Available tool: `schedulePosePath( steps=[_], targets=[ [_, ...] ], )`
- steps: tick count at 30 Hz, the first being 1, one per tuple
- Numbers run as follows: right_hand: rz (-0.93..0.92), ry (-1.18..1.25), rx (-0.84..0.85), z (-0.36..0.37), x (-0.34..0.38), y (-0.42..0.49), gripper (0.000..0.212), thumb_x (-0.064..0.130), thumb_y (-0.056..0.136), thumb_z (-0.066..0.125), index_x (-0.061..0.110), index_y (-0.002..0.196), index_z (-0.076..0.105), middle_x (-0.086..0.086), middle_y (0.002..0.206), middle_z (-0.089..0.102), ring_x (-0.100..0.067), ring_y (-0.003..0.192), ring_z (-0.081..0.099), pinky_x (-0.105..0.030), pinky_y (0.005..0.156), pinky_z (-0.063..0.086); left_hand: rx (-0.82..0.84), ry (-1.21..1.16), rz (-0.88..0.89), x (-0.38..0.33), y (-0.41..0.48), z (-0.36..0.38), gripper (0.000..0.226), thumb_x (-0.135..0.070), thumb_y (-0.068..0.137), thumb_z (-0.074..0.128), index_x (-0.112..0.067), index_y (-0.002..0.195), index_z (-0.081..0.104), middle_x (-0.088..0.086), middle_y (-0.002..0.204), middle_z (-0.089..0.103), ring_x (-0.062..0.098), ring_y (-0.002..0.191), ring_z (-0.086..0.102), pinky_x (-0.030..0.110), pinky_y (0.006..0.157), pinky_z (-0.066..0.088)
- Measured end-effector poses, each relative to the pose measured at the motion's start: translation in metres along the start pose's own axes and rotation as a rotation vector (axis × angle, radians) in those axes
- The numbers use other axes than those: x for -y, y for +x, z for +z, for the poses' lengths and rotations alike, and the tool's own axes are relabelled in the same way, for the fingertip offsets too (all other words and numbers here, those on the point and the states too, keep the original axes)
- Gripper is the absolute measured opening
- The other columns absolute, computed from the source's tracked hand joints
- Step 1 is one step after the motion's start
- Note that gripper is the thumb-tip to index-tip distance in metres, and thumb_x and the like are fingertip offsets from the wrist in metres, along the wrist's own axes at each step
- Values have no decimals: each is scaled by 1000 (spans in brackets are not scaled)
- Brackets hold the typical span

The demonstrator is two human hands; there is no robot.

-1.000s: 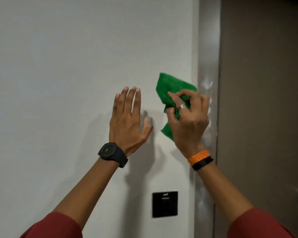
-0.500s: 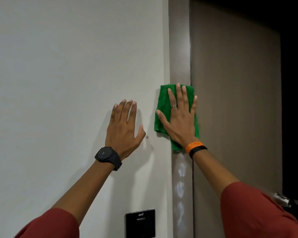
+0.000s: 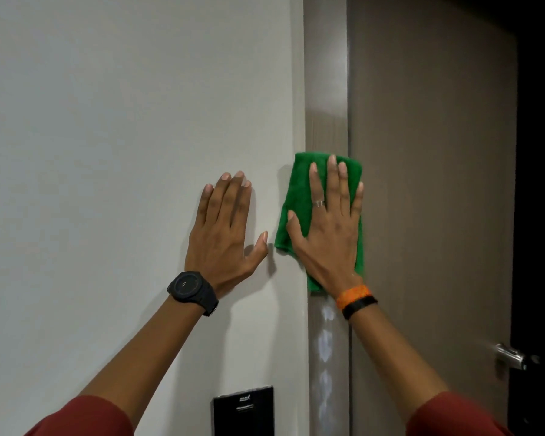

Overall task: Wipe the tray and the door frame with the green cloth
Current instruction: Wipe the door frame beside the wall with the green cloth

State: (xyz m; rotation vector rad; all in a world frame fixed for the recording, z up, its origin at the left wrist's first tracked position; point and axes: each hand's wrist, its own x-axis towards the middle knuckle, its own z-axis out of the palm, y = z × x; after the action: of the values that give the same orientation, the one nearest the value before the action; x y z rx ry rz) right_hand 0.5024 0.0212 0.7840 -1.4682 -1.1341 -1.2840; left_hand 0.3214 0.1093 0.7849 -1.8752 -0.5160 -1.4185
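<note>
Head view: right hand (image 3: pixel 331 234), fingers spread flat, presses green cloth (image 3: pixel 296 196) on door frame (image 3: pixel 326 89) beside wall edge; left hand (image 3: pixel 225 234) open flat on wall (image 3: pixel 123 136). Smears show on frame below cloth, so frame wiping looks unfinished. Tray not in view.

Two hands: left (image 3: pixel 225 237), right (image 3: pixel 329 234). One green cloth (image 3: pixel 299 196), one door frame (image 3: pixel 326 89), one watch (image 3: pixel 191 289), two wristbands (image 3: pixel 356 298), one ring (image 3: pixel 319 203), one door handle (image 3: pixel 512 355).
</note>
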Motion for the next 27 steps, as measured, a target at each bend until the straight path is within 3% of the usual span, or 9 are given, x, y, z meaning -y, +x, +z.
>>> schedulePosePath(
  steps=[4,11,16,21,27],
  targets=[
    [13,-26,19,3,-2,-27,81,46,102,45,14,168,11,-16,176,3,-30,164,-1,-63,132,5,14,4,16,-7,-7,3,80,-49,99,42,4,158,30,22,168,25,35,158,17,53,130,14],
    [84,-8,-53,-6,-3,105,75,45,103,40,14,167,16,-15,176,9,-31,164,5,-59,133,6,-36,-7,15,-7,-7,8,77,-46,99,44,5,156,35,22,166,31,36,157,22,54,129,18],
    [45,-11,-44,2,-5,39,76,47,105,39,13,168,12,-16,176,6,-31,164,3,-59,133,5,-44,-18,0,-11,-12,11,74,-41,100,42,6,156,34,22,166,30,37,157,22,54,129,17],
    [36,0,93,5,-10,-87,77,50,105,35,14,168,9,-15,176,0,-31,164,-2,-65,131,8,10,12,26,-33,-38,21,71,-32,101,40,5,159,26,21,168,24,35,158,17,53,129,15],
    [21,-36,59,-1,-13,-16,77,49,104,40,12,167,17,-18,175,9,-34,164,5,-66,130,4,75,82,77,-48,-55,29,74,-32,102,43,2,162,16,20,171,14,35,160,9,55,130,12]
  ],
)
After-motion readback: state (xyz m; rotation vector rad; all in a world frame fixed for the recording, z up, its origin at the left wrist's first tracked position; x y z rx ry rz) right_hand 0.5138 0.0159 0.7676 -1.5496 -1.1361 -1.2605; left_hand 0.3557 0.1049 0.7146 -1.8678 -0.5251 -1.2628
